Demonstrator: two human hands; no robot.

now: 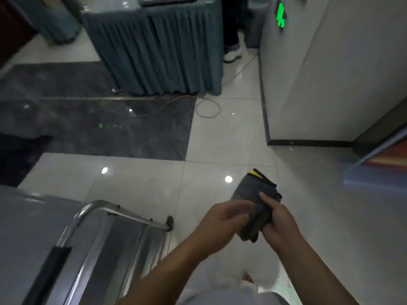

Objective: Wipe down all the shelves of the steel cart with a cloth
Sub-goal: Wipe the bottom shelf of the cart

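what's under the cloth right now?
Only pale floor tile; the cloth is held in the air by both hands, right of the cart. Its underside is hidden.

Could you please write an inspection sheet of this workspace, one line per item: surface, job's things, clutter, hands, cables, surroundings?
Surface: glossy tiled floor, pale with a dark section.
Job's things: grey cloth with a yellow and black edge, held in the air to the right of the steel cart; not touching it.
Clutter: nothing seen.
Hands: left hand and right hand both grip the cloth.
Cables: thin cable looped on the floor near the skirted table.
Surroundings: white wall with green lit sign; another person's shoe beside the table.
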